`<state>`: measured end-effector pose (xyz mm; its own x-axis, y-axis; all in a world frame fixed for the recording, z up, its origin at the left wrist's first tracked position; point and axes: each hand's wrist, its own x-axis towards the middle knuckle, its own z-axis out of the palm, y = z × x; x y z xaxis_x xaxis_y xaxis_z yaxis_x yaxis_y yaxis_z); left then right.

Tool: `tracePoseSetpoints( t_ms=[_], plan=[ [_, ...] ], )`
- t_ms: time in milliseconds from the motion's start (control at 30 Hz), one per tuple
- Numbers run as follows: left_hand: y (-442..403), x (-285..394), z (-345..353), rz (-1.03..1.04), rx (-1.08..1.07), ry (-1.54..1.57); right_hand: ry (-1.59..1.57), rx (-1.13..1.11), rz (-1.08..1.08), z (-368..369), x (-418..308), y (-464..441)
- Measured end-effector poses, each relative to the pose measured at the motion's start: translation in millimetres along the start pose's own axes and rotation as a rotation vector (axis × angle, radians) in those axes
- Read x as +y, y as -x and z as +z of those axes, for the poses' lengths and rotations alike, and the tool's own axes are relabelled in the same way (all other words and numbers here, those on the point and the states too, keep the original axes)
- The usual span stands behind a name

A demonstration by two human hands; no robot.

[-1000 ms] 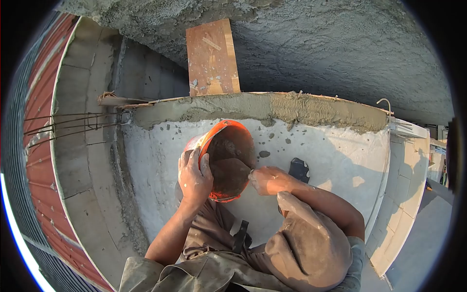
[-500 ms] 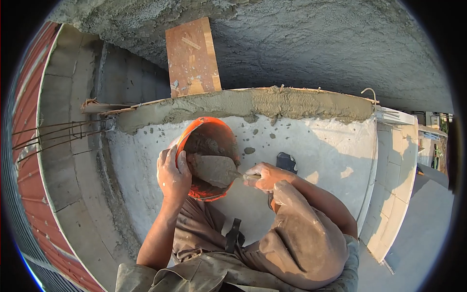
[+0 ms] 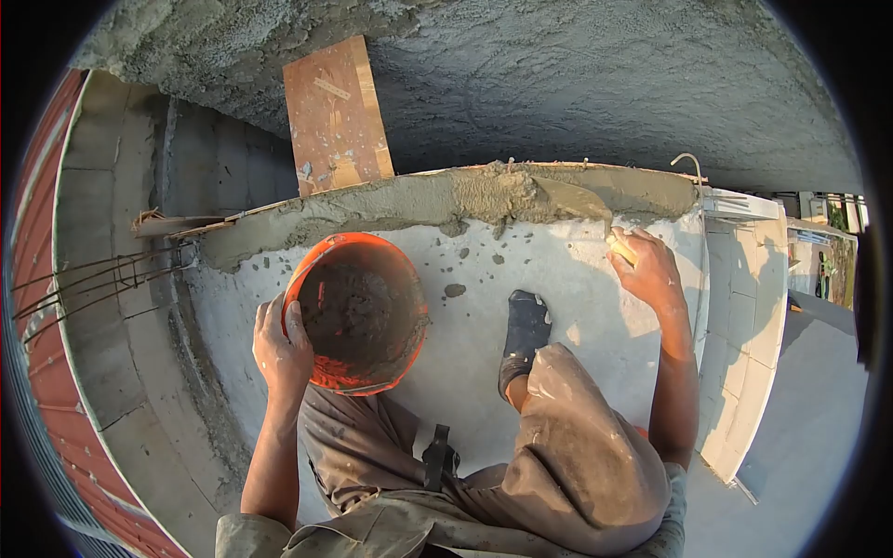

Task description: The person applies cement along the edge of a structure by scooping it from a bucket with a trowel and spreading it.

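My left hand (image 3: 284,346) grips the rim of an orange bucket (image 3: 416,296) at its left side, thumb inside and fingers outside. Grey wet mortar (image 3: 358,312) lies in the bucket, which tilts toward me. My right hand (image 3: 648,268) is closed round the pale handle of a trowel (image 3: 575,198). The trowel's mortar-coated blade rests against the strip of wet mortar (image 3: 409,203) along the far edge of the ledge. That strip looks thick and rough near the blade and smoother toward the left.
A reddish wooden board (image 3: 337,116) stands beyond the strip. Rebar rods (image 3: 102,279) stick out at the left, and a bent metal hook (image 3: 688,163) rises at the right end. My foot in a dark sock (image 3: 527,325) is on the pale slab (image 3: 474,372), among mortar splashes.
The trowel has left the bucket and moved up and right to the mortar strip with my right hand. My left hand stays on the bucket, which appears slightly further left in view.
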<state>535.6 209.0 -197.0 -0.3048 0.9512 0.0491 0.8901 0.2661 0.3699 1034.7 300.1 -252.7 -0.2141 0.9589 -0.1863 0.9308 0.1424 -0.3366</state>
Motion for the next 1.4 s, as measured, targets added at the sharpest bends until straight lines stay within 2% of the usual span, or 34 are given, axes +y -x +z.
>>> tracePoseSetpoints(
  t_ms=[33, 67, 167, 300, 400, 500, 633, 700, 800, 900, 1033, 1133, 1267, 1400],
  plan=[
    [-1, 2, 0, -0.012, -0.006, 0.004, 0.133, 0.036, 0.044, -3, 2, 0],
    [-2, 3, -1, -0.024, -0.013, 0.008, 0.228, 0.189, -0.047, 14, 12, 2],
    [-2, 6, 0, -0.019, -0.015, 0.004, 0.144, 0.210, 0.007, 33, 3, 9],
    [-2, 7, 0, -0.011, -0.005, -0.015, -0.315, 0.109, 0.121, 60, -11, 24],
    [-3, 7, 1, -0.028, -0.006, -0.015, -0.633, -0.161, 0.371, 73, -31, 32],
    [-4, 4, 0, -0.034, -0.013, -0.023, -0.911, -0.172, 0.647, 74, -64, 29],
    [-6, 7, -1, -0.023, -0.032, -0.024, -0.857, -0.153, 0.580, 86, -70, 18],
    [-6, 8, -1, -0.013, -0.035, -0.027, -0.715, -0.086, 0.510, 97, -55, 18],
    [-3, 3, -2, -0.016, -0.021, -0.037, -0.762, -0.095, 0.686, 82, -48, 23],
    [0, 2, -4, -0.040, -0.011, -0.033, -0.821, -0.100, 0.737, 78, -30, 27],
    [2, -6, -3, -0.031, 0.001, -0.042, -0.930, -0.047, 0.717, 75, -28, 36],
    [0, -3, -3, -0.020, -0.004, -0.047, -0.951, -0.087, 0.693, 81, -14, 37],
    [0, 1, -3, -0.032, -0.009, -0.038, -0.954, -0.031, 0.752, 72, 2, 44],
    [1, -8, 0, 0.008, 0.009, -0.047, -0.952, -0.070, 0.704, 66, 10, 49]
  ],
)
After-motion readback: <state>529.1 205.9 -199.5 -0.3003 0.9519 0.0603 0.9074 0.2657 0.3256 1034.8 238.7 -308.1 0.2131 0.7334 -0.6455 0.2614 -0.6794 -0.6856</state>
